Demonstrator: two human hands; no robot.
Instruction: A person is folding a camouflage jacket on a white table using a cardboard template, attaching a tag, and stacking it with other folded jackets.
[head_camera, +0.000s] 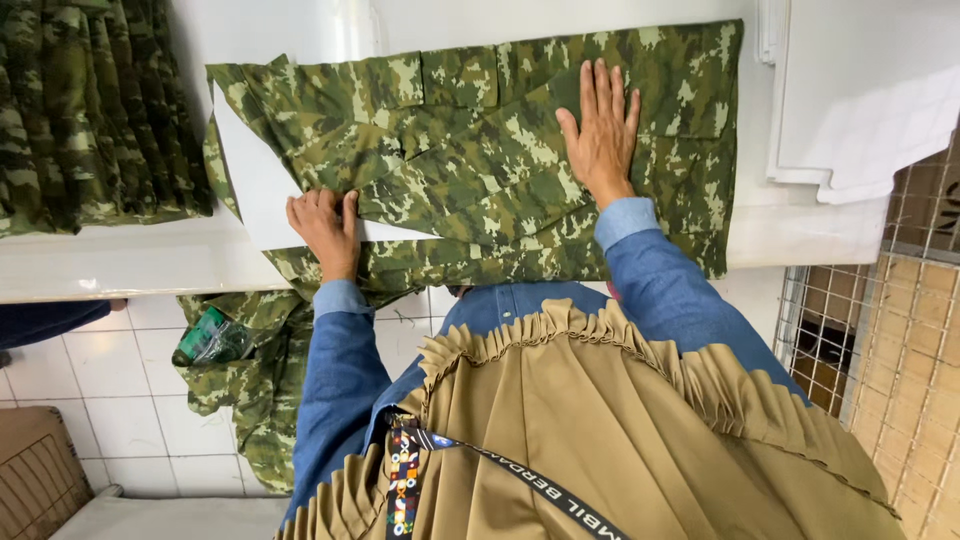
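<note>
A green camouflage garment (470, 140) lies spread on the white table (130, 265), folded over a white board (255, 190) that sticks out at its left. My left hand (325, 225) grips the garment's folded edge against the board near the table's front. My right hand (602, 130) lies flat, fingers together, pressing on the garment's right half. Part of the garment hangs over the table's front edge toward the floor.
A stack of folded camouflage garments (90, 110) sits at the far left of the table. White sheets (860, 100) lie at the right. A wire mesh rack (890, 340) stands at the right, and a green plastic packet (210, 340) lies on the tiled floor below.
</note>
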